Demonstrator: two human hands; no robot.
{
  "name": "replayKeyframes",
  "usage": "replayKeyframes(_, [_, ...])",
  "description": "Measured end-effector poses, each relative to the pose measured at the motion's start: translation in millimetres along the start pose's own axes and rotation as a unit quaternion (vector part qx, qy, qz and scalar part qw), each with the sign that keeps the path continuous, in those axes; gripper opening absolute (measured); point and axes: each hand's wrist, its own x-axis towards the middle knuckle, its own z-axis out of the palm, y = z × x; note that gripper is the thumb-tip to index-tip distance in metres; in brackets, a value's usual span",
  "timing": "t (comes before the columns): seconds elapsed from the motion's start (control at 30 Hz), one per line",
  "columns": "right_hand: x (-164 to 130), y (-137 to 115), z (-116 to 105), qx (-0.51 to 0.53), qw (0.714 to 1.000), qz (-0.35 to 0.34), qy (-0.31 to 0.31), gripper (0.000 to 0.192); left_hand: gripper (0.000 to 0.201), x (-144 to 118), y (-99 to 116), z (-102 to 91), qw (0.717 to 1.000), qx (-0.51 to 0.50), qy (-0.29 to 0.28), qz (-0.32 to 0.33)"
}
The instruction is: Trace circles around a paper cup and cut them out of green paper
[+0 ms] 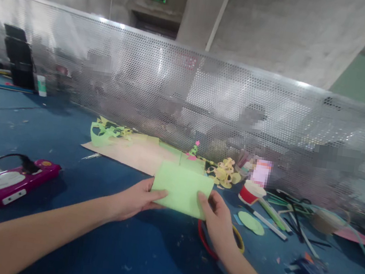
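A light green sheet of paper, folded into a rectangle, is held a little above the blue table. My left hand pinches its lower left edge with the thumb on top. My right hand pinches its lower right edge the same way. Under my right wrist lies a red and yellow ring, partly hidden by the hand.
Beyond the sheet lie a tan cardboard piece, green paper scraps, yellow paper curls, a red tape roll, a green paper disc and several pens. A magenta device with a black cable sits left. A perforated metal screen closes the far side.
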Motion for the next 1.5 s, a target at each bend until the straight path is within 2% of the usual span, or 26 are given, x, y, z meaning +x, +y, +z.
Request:
replayKeyframes(0.4, [0.0, 1.4, 0.1, 0.001, 1.000, 0.009, -0.002, 0.041, 0.043, 1.3, -1.9, -2.0, 1.000, 0.008, 0.000, 0.015])
replayKeyframes(1.07, [-0.8, -3.4, -0.5, -0.046, 0.998, -0.005, 0.029, 0.048, 0.047, 3.2, -3.9, -6.8, 1.000, 0.008, 0.005, 0.009])
replayKeyframes(1.37, [-1.4, 0.1, -0.3, -0.050, 0.998, -0.015, 0.028, 0.045, 0.046, 3.6, -2.5, -5.9, 1.000, 0.017, 0.022, -0.001])
replayKeyframes(1.5, [-2.2, -2.6, -0.3, -0.040, 0.999, -0.015, 0.006, 0.043, 0.047, 3.7, -2.9, -7.3, 0.999, 0.032, 0.031, 0.005])
